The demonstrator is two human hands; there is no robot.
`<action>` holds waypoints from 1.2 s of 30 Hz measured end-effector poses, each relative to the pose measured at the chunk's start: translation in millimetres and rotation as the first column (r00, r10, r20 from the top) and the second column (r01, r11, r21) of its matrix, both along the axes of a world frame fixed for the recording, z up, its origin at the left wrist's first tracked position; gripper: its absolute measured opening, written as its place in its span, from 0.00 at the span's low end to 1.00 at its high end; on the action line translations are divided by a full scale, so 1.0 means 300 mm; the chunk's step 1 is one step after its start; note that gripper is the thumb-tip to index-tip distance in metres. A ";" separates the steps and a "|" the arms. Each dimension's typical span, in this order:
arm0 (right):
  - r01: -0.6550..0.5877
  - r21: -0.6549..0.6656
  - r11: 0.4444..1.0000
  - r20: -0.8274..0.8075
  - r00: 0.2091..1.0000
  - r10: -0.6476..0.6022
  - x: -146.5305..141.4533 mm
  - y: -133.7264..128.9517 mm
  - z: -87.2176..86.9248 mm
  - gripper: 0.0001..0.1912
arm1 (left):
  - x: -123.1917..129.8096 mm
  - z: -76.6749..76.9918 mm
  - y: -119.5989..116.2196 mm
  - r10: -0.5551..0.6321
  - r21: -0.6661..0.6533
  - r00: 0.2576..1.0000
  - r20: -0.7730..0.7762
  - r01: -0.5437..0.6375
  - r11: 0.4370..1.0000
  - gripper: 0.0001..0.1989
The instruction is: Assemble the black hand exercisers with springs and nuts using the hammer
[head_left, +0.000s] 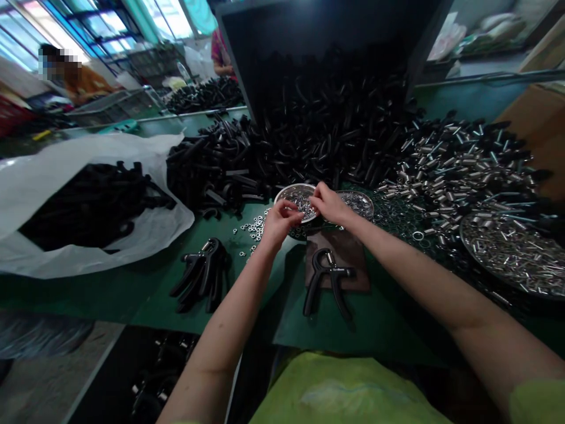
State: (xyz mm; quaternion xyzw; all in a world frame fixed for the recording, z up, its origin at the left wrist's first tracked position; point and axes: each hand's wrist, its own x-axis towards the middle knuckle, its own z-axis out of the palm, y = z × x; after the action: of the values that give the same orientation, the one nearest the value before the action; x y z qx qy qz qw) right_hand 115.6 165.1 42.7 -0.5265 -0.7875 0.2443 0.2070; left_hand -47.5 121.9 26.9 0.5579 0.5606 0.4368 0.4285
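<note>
A green workbench (pixel 251 306) stretches across the room under a black heap of plastic grip handles (pixel 309 129) spilling from a dark bin (pixel 326 35). Left of the heap sits a white plastic bag (pixel 88 147); right of it, steel springs (pixel 459 165). Before the heap, the left hand (pixel 278 224) and right hand (pixel 329 203) curl half-closed over a round steel dish (pixel 286 193) of small washers (pixel 302 203); whether they grip anything, I cannot tell. An assembled hand gripper (pixel 329 282) lies nearer.

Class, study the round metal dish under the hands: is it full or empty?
Partly full: the shallow round silver metal dish holds a heap of small silver rings, with its bare rim showing.
</note>
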 end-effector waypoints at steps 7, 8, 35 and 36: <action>-0.100 -0.224 0.969 -0.179 0.982 0.060 0.155 -0.236 -0.048 0.10 | 0.034 -0.048 -0.274 -0.075 -0.197 0.951 0.299 0.138 0.971 0.17; -0.116 -0.224 0.968 -0.148 0.985 0.084 0.161 -0.258 -0.056 0.10 | 0.042 -0.063 -0.302 -0.090 -0.203 0.959 0.268 0.147 0.968 0.16; 0.136 0.249 0.959 0.576 0.775 -0.260 0.461 -0.517 -0.077 0.17 | 0.121 -0.075 -0.417 -0.143 0.149 0.492 -0.858 0.507 0.849 0.12; 0.196 0.239 0.951 0.618 0.725 -0.305 0.512 -0.545 -0.097 0.16 | 0.119 -0.074 -0.431 -0.131 0.153 0.487 -0.863 0.500 0.852 0.13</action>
State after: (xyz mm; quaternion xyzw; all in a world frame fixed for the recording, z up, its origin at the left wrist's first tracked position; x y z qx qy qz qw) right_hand 269.2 1.6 13.5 -0.6619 -0.7482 -0.0457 -0.0060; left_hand -11.9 -7.5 4.8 0.8633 0.4817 0.1341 0.0688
